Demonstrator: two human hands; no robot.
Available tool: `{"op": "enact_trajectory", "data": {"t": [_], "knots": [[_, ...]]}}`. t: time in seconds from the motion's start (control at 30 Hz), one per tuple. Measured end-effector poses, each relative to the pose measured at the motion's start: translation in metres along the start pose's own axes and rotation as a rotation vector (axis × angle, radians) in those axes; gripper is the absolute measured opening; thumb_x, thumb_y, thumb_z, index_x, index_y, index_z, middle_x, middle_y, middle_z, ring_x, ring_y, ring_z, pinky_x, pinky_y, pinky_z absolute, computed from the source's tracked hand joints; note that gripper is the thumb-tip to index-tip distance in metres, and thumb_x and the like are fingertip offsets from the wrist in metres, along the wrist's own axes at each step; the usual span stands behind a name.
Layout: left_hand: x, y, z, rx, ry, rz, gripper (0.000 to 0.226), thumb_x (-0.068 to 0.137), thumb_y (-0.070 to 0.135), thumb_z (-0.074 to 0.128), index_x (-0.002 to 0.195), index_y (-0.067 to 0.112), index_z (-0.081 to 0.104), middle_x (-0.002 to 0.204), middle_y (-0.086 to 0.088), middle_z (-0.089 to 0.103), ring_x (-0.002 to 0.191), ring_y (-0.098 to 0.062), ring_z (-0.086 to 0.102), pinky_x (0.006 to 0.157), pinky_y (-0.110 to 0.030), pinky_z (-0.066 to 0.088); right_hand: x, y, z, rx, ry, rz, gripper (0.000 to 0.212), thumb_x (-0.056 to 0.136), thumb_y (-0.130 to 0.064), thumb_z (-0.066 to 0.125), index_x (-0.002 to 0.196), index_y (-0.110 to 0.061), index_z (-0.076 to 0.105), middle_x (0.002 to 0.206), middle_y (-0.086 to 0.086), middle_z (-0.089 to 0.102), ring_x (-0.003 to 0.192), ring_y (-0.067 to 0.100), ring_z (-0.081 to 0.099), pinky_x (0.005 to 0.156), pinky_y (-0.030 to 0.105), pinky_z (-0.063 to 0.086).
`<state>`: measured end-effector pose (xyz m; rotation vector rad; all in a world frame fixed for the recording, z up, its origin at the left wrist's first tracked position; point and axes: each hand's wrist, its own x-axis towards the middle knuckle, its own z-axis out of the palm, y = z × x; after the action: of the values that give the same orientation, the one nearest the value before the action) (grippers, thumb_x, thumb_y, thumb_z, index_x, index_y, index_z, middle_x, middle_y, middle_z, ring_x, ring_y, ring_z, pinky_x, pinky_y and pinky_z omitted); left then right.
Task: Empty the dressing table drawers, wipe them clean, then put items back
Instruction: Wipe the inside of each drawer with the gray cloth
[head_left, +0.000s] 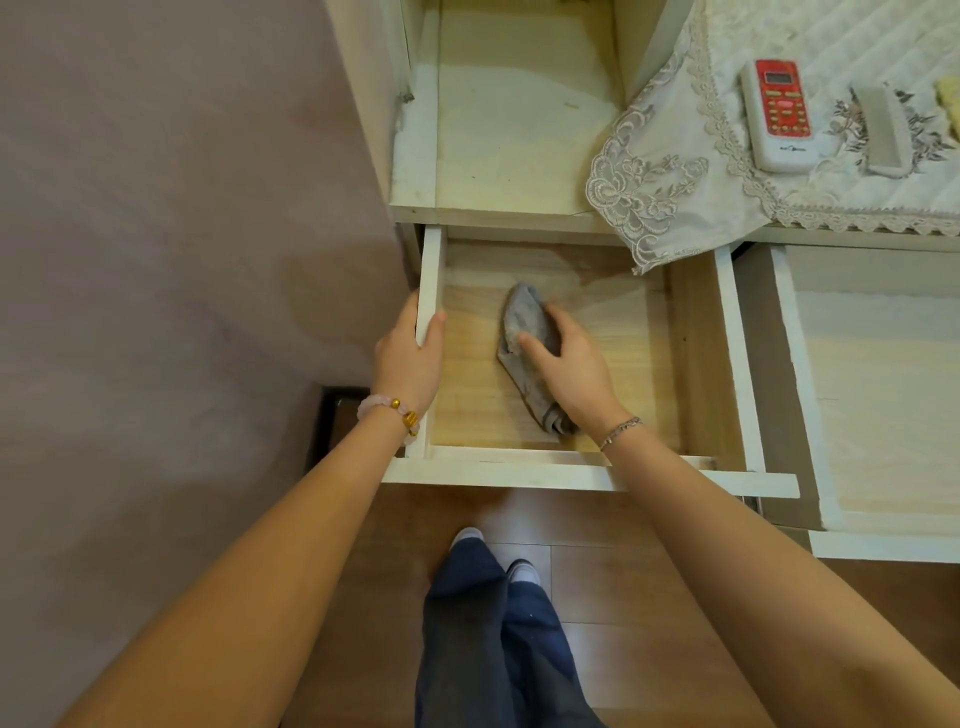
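Gripping the left wall of the drawer (430, 280): left hand (410, 358), thumb inside, fingers wrapped round the outside, their tips hidden behind the wall. Bead bracelet (387, 408) on that wrist.

Drawer pulled out; bare wood bottom in view. Its back strip lies under the table edge, not visible.

Cloth (527, 332), grey and bunched, lies on the drawer bottom left of centre. Its near end runs under the right wrist and is partly hidden.

Right hand (571, 364) is on the cloth, thumb across the top, fingers curled over its far right edge, grasping it. Fingertips hidden by the cloth and knuckles.

Lace cover (649, 197) hangs off the tabletop, its corner drooping over the drawer's back right corner.

Second drawer (802, 395), right of the first, also pulled out; cut off by the frame edge, contents cannot be told.

Remote (779, 114) and comb (883, 132) lie on the cover, side by side, apart. A pale yellow item at the far right edge is cut off, unidentifiable.
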<state>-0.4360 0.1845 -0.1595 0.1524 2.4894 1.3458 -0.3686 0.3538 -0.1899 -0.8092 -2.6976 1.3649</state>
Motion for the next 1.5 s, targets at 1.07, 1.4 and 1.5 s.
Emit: {"op": "enact_trajectory", "data": {"t": [1.07,1.4,1.5], "knots": [[-0.002,0.014,-0.014,0.005,-0.158,-0.087,0.046,0.099,0.034,0.038,0.143,0.022,0.034,0.134,0.0,0.051,0.123,-0.024,0.046,0.094,-0.029,0.038,-0.05,-0.045,-0.077,0.669,0.104,0.385,0.045,0.076,-0.021,0.076,0.116,-0.011,0.057,0.104,0.004,0.069,0.094,0.017,0.067,0.075,0.029,0.056],[-0.059,0.096,0.006,0.416,-0.08,0.279,0.062,0.095,0.037,0.046,0.147,0.012,0.023,0.151,-0.008,0.03,0.137,-0.024,0.03,0.11,-0.037,0.028,-0.082,-0.027,-0.175,0.743,0.232,0.278,0.042,0.08,-0.018,0.072,0.117,-0.01,0.056,0.103,0.003,0.07,0.093,0.015,0.068,0.077,0.028,0.057],[-0.078,0.124,0.046,0.465,-0.146,0.363,0.061,0.095,0.04,0.044,0.146,0.014,0.024,0.151,-0.005,0.031,0.138,-0.02,0.029,0.111,-0.035,0.026,-0.085,-0.002,-0.209,0.722,0.251,0.268,0.04,0.081,-0.018,0.071,0.117,-0.009,0.055,0.102,0.006,0.07,0.091,0.017,0.069,0.075,0.029,0.057]]}}
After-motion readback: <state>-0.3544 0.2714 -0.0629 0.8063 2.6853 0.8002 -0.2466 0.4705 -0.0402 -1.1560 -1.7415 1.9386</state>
